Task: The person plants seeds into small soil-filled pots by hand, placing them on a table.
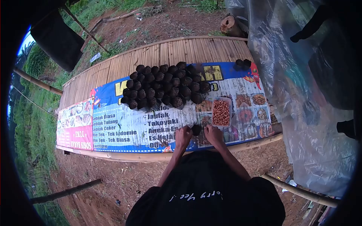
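One small black planting bag (196,130) stands near the front edge of the table, between my two hands. My left hand (183,135) is closed at its left side, fingers curled in; whether it grips the bag's rim is too small to tell. On the other side, my right hand (213,135) is closed too, fingertips pressed together just right of the bag, and what they hold cannot be made out. Just beyond my right hand sits a clear plastic tub (230,113) filled with reddish-brown seeds (221,112).
Several soil-filled black bags (162,84) stand packed together beyond my hands. A few more dark bags (242,64) are at the far right corner. A printed food banner (124,128) covers the bamboo table (169,51). Clear plastic sheeting (277,86) hangs along the right.
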`<state>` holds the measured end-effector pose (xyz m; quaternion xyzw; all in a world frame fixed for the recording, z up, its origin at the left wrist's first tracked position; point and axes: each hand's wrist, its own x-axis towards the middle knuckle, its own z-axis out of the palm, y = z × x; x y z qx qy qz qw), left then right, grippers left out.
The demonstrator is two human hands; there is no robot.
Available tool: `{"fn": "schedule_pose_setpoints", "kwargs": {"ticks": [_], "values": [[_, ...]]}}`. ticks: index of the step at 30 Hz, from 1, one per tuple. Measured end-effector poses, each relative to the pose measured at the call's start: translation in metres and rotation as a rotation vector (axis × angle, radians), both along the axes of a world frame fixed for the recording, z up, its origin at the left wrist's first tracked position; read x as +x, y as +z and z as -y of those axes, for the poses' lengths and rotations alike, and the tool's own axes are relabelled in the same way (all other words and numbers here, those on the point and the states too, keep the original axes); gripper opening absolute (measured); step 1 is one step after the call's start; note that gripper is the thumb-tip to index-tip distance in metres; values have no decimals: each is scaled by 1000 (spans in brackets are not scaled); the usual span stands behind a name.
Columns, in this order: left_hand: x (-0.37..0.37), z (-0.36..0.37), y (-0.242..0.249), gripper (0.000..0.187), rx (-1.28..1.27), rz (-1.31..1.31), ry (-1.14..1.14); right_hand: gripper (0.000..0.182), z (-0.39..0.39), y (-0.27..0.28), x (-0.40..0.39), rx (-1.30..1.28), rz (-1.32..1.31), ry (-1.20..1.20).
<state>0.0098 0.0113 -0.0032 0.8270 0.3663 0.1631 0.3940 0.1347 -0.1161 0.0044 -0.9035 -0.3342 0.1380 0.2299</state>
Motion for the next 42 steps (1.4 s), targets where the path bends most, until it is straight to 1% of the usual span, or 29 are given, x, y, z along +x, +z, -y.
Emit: {"fn": "schedule_pose_setpoints", "kwargs": {"ticks": [2, 4, 5, 7, 8, 10, 12, 14, 16, 19, 21, 23, 25, 26, 27, 28, 32, 34, 37, 39, 41, 42], "values": [[0, 0, -2, 12, 14, 33, 5, 31, -1, -7, 3, 4, 39, -15], [-6, 5, 11, 12, 22, 53, 16, 39, -2, 0, -2, -56, -2, -72], [-7, 5, 18, 12, 34, 21, 26, 39, -5, 3, -3, -53, -1, -72], [-3, 2, 22, 13, 50, -8, 29, 44, -7, 4, -5, -167, -108, -29], [-1, 2, 21, 14, 91, -14, 24, 44, -7, 4, -6, -168, -109, -32], [1, 2, 20, 15, 132, -20, 26, 42, -8, 3, -6, -165, -260, 8], [4, 0, 18, 14, 215, -116, -9, 40, -10, -1, -9, -150, -239, 24], [8, -4, 13, 13, 225, -117, -9, 37, -10, -7, -11, -138, -217, 32], [9, -4, 14, 12, 230, -117, -15, 32, -10, -5, -13, -112, -119, 56], [8, -5, 23, 9, 205, -79, -29, 29, -9, 8, -12, -62, -50, 69], [3, -3, 31, 9, 203, 40, -8, 28, -8, 13, -10, -28, -88, 58], [6, -4, 17, 9, 166, 30, 32, 26, -10, 14, -4, 5, -126, 46], [0, 2, 12, 9, 122, 7, 71, 24, -11, 8, -2, -46, -146, 78], [1, 0, 11, 9, 141, 24, 62, 24, -13, 6, 0, -40, -142, 78], [3, -2, 12, 10, 159, 41, 55, 24, -13, 5, 1, 0, -78, 91], [3, 0, 16, 9, 124, 42, 64, 24, -10, 3, -2, 32, -21, 106], [-2, 4, 2, 10, 114, 13, 62, 23, -7, -2, -4, 29, 2, 92], [1, 1, 5, 11, 75, 45, 50, 24, -9, -4, 0, 90, 21, 92], [1, 5, 18, 12, 80, 47, 86, 25, -5, 7, 0, 46, -49, 89], [-3, 3, 14, 12, 69, 34, 58, 25, -7, 0, -1, 21, -18, 89], [-2, 2, 5, 12, 73, -46, 8, 25, -5, -6, 2, -5, 17, 80], [-1, 1, 9, 12, 71, -46, 4, 29, -4, 3, 2, -5, -19, 59]]}}
